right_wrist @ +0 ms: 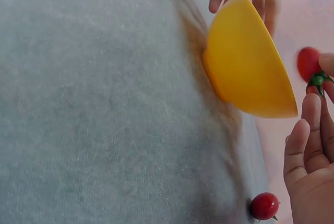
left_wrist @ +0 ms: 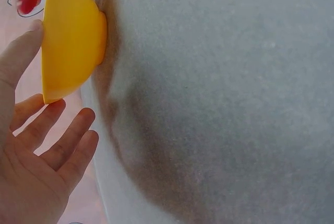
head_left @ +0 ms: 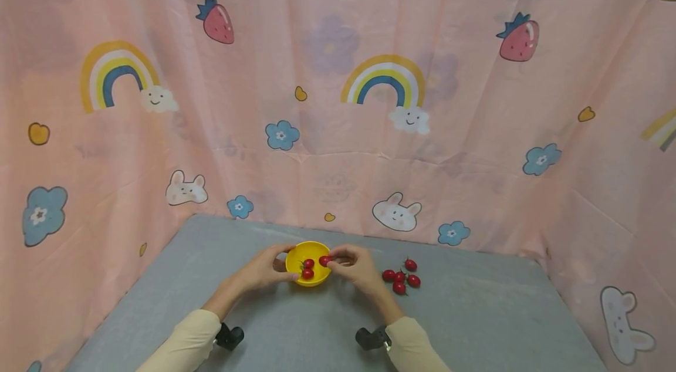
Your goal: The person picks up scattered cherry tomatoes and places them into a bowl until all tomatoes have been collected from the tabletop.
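Observation:
A yellow bowl (head_left: 302, 251) stands on the grey table, with two red cherry tomatoes (head_left: 307, 273) lying inside. My left hand (head_left: 264, 270) holds the bowl by its side, thumb at the near rim and fingertips against the far part of the wall. Over the bowl's right rim, my right hand (head_left: 359, 268) pinches another cherry tomato (right_wrist: 308, 63) between thumb and fingers; its green stem shows in the right wrist view. To the right of that hand lies a loose group of several cherry tomatoes (head_left: 399, 276).
The grey tabletop (head_left: 296, 331) stretches around the bowl on all sides. A pink patterned curtain (head_left: 327, 178) hangs behind the table and along both its sides. Black wrist mounts (head_left: 230, 337) sit at the cuffs of the light sleeves (head_left: 185, 340).

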`<state>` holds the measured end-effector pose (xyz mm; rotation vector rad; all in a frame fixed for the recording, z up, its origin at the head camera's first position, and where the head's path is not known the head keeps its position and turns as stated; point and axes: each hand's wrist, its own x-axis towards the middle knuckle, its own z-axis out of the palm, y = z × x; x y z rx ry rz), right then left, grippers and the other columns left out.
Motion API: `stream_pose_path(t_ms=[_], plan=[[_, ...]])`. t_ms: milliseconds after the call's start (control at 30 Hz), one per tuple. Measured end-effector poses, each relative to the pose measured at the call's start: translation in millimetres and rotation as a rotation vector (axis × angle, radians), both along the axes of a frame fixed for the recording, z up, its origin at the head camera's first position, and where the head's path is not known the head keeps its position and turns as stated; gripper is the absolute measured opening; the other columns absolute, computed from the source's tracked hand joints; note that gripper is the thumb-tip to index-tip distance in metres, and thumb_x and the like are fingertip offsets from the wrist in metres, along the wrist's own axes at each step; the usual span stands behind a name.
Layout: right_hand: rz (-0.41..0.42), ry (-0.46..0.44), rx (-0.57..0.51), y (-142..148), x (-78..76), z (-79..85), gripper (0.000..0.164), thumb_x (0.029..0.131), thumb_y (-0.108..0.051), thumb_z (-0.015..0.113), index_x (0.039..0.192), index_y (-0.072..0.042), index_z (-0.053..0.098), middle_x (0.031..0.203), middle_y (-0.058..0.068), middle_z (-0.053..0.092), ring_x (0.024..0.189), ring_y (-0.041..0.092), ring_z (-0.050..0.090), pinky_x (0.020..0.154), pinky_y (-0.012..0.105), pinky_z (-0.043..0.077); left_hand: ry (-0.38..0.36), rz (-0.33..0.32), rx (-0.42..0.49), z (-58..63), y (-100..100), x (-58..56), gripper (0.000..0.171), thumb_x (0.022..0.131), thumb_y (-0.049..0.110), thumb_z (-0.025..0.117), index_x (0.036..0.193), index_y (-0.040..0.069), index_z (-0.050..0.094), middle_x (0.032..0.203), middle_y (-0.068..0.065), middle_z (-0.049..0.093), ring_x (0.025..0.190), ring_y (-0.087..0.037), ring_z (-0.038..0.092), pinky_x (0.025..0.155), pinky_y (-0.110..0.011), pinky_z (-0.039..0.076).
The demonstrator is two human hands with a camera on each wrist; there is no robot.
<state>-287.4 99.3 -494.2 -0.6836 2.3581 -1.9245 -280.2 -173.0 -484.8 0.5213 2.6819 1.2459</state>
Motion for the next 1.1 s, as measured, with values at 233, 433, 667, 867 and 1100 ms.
stream_pose_path(t_ms=[233, 433, 667, 867, 1100], plan=[[0.007, 0.021, 0.025, 0.4, 6.1, 8.7, 0.019, 0.093, 0.003, 0.071, 0.110, 0.012, 0.068, 0.106, 0.026, 0.069, 0.095, 0.040, 0.065, 0.080, 0.024, 0.054, 0.009, -0.020, 0.009, -1.2, -0.1, -1.6, 0.075, 0.087, 0.029, 0.083, 0.147, 0.002, 0.049, 0.143, -0.019, 0.052, 0.109, -0.031, 0.064, 0.093, -0.049, 0.054], [-0.032, -0.005, 0.054, 9.8, -2.6, -6.7, 0.020, 0.095, -0.008, 0.074, 0.113, 0.000, 0.072, 0.108, 0.011, 0.071, 0.094, 0.025, 0.066, 0.081, 0.026, 0.054, 0.019, -0.024, 0.005, -2.2, 0.5, -2.0, 0.074, 0.087, 0.026, 0.084, 0.147, 0.000, 0.049, 0.143, -0.019, 0.052, 0.109, -0.032, 0.064, 0.093, -0.050, 0.054], [-0.063, -0.008, 0.073, 26.5, -3.9, -9.7, 0.018, 0.094, -0.002, 0.072, 0.111, 0.003, 0.072, 0.107, 0.015, 0.071, 0.093, 0.030, 0.065, 0.079, 0.026, 0.054, 0.021, -0.029, 0.007, -0.7, 0.8, -1.0, 0.074, 0.088, 0.025, 0.083, 0.148, -0.001, 0.048, 0.144, -0.020, 0.052, 0.109, -0.032, 0.064, 0.094, -0.049, 0.053], [-0.132, 0.011, 0.117, 43.3, -3.2, -11.0, 0.016, 0.093, -0.005, 0.075, 0.108, -0.002, 0.073, 0.102, 0.008, 0.072, 0.092, 0.026, 0.065, 0.080, 0.028, 0.055, 0.024, -0.025, 0.003, 0.3, 0.0, 0.4, 0.074, 0.087, 0.026, 0.083, 0.147, 0.000, 0.048, 0.144, -0.020, 0.051, 0.110, -0.032, 0.064, 0.094, -0.049, 0.053], [-0.126, 0.049, 0.124, 69.2, -0.3, -11.0, 0.024, 0.092, -0.011, 0.077, 0.113, -0.001, 0.073, 0.109, 0.011, 0.072, 0.094, 0.025, 0.066, 0.078, 0.030, 0.056, 0.025, -0.018, -0.001, -0.7, 0.8, 0.0, 0.074, 0.087, 0.026, 0.084, 0.147, 0.000, 0.049, 0.144, -0.019, 0.052, 0.109, -0.032, 0.064, 0.092, -0.048, 0.054]])
